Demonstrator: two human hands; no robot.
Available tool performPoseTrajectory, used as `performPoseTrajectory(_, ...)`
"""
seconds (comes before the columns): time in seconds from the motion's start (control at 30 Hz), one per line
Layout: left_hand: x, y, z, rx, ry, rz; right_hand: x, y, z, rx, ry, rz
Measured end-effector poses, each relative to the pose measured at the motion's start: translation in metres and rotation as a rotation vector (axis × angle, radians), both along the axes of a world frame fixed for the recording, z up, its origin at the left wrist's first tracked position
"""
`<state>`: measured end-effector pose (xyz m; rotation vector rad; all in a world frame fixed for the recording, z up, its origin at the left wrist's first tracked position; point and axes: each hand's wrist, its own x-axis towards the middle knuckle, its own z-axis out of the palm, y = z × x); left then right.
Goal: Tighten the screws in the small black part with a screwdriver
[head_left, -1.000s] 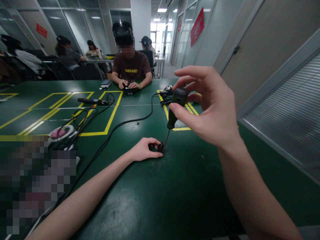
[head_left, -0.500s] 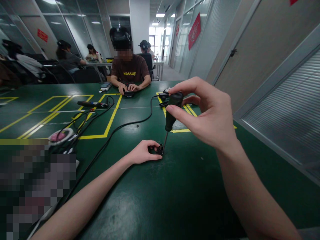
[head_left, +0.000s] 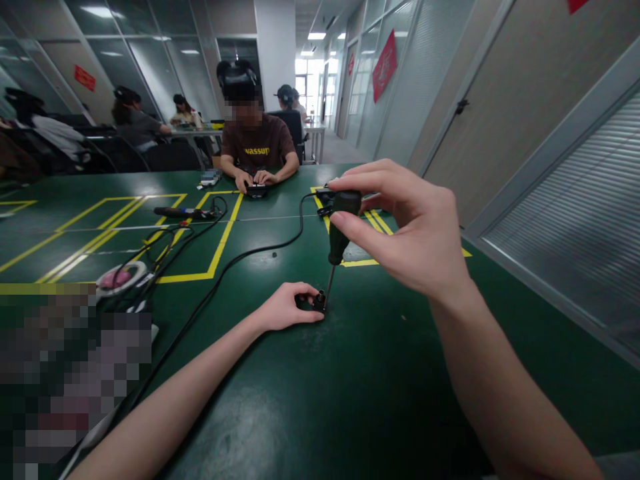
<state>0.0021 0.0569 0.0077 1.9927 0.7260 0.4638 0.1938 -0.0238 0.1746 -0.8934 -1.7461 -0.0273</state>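
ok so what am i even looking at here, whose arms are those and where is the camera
No machine here: the two bare arms belong to one person, and the camera sits on that person's head, looking forward and down. The right hand pinches the top of a screwdriver, held nearly upright, its tip on a small black part that the left hand grips on the green table. A black cable runs across the table's yellow lines. Opposite sits a co-worker, hands on the table.

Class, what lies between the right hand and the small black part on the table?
Head view: a dark-handled screwdriver, its thin metal shaft reaching down to that small black part.
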Motion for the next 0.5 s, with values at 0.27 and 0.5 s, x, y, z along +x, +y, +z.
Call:
performPoseTrajectory(0.27,-0.0001,-0.0002,-0.0002,0.021,0.016,0.003,0.0003,0.0001,-0.0006,-0.002,-0.015,-0.022)
performPoseTrajectory(0.5,-0.0008,0.0009,-0.0013,0.010,0.003,-0.001,-0.0003,-0.0018,0.0009,-0.010,-0.009,0.002)
